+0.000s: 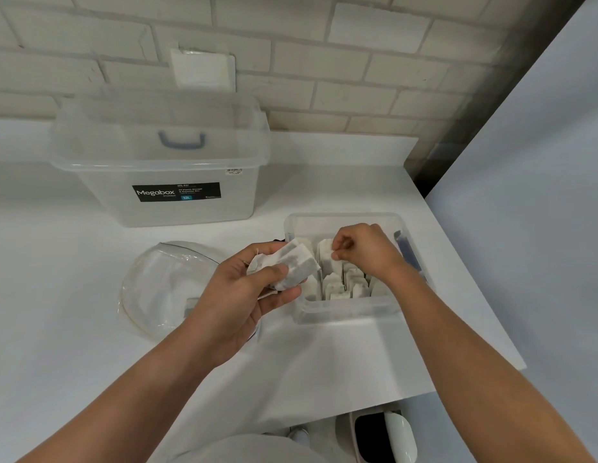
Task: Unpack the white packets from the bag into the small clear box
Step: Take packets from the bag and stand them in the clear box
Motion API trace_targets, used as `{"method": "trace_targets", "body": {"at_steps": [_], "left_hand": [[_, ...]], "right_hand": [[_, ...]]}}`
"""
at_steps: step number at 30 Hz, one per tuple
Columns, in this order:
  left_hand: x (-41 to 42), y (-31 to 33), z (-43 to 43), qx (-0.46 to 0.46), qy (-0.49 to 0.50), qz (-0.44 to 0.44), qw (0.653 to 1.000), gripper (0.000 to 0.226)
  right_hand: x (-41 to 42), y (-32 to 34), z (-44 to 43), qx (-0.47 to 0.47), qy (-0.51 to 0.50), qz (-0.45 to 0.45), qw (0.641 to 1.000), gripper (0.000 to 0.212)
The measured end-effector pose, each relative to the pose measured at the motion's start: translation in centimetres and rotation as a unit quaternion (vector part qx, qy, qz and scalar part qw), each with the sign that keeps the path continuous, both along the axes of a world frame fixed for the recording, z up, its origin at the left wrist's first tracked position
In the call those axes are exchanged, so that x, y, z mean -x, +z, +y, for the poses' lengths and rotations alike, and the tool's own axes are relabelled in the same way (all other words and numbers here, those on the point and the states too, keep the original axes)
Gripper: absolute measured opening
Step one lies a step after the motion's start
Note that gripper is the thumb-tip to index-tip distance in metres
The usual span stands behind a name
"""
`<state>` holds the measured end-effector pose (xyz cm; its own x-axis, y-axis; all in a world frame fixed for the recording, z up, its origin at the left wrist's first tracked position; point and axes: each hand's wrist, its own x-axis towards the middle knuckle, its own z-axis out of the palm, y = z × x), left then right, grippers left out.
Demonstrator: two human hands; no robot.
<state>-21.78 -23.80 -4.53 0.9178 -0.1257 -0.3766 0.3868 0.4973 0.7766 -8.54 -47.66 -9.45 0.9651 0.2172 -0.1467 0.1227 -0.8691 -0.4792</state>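
Note:
My left hand (pixel 247 295) grips a small stack of white packets (pixel 292 264) just left of the small clear box (pixel 344 312). Inside the box, several white packets (pixel 341 285) stand upright in rows. My right hand (pixel 364 250) hovers over the box's far half and pinches the top of one standing packet (pixel 325 250). The clear plastic bag (pixel 160 289) lies flat on the white table to the left, partly under my left hand, with one packet (pixel 190 304) showing inside.
A large clear Megabox storage tub (pixel 157 168) with a blue-handled lid stands at the back left against the brick wall. The table's (pixel 73 329) right edge runs diagonally just past the small box. A white bin (pixel 384 436) sits below the front edge.

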Motion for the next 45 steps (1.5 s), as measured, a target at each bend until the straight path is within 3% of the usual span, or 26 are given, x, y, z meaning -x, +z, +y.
{"method": "trace_targets", "body": {"at_steps": [3, 5, 7, 10, 12, 17, 23, 28, 34, 40, 45], "left_hand": [[-0.1, -0.2, 0.1, -0.011, 0.011, -0.003, 1.0, 0.024], [-0.1, -0.2, 0.0, -0.022, 0.013, -0.014, 1.0, 0.023], [-0.1, -0.2, -0.1, -0.042, 0.012, -0.032, 0.999, 0.022], [0.0, -0.2, -0.5, -0.071, 0.015, -0.059, 0.996, 0.022], [0.0, -0.1, -0.8, -0.083, 0.014, -0.072, 0.994, 0.021], [0.4, 0.0, -0.8, -0.091, 0.015, -0.078, 0.993, 0.024], [0.6, 0.2, -0.8, -0.064, 0.003, -0.055, 0.996, 0.021], [0.5, 0.3, -0.9, -0.025, 0.009, -0.01, 1.0, 0.017], [0.4, 0.3, -1.1, -0.018, -0.032, -0.011, 0.999, 0.019], [0.3, 0.1, -1.5, -0.089, -0.05, -0.072, 0.992, 0.022], [0.0, -0.1, -1.4, -0.161, -0.051, -0.103, 0.98, 0.018]], "right_hand": [[0.2, 0.3, 0.4, 0.048, 0.0, -0.034, 0.998, 0.021], [1.2, 1.5, 0.4, 0.025, -0.023, -0.071, 0.997, 0.019], [3.2, 3.4, 1.0, -0.079, -0.061, -0.084, 0.991, 0.015], [7.1, 6.1, 2.9, -0.313, -0.088, 0.009, 0.946, 0.012], [9.1, 6.9, 3.7, -0.367, -0.062, 0.057, 0.926, 0.014], [11.0, 7.7, 3.9, -0.391, -0.072, 0.051, 0.916, 0.021], [12.0, 7.0, 3.4, -0.33, -0.073, 0.029, 0.941, 0.025], [12.7, 6.4, 3.4, -0.443, -0.144, 0.023, 0.885, 0.028], [13.1, 5.6, 5.1, -0.538, -0.225, 0.034, 0.811, 0.008], [13.8, 5.1, 5.9, -0.51, -0.237, 0.042, 0.826, 0.009], [13.5, 5.7, 4.6, -0.391, -0.19, -0.003, 0.901, 0.027]]}}
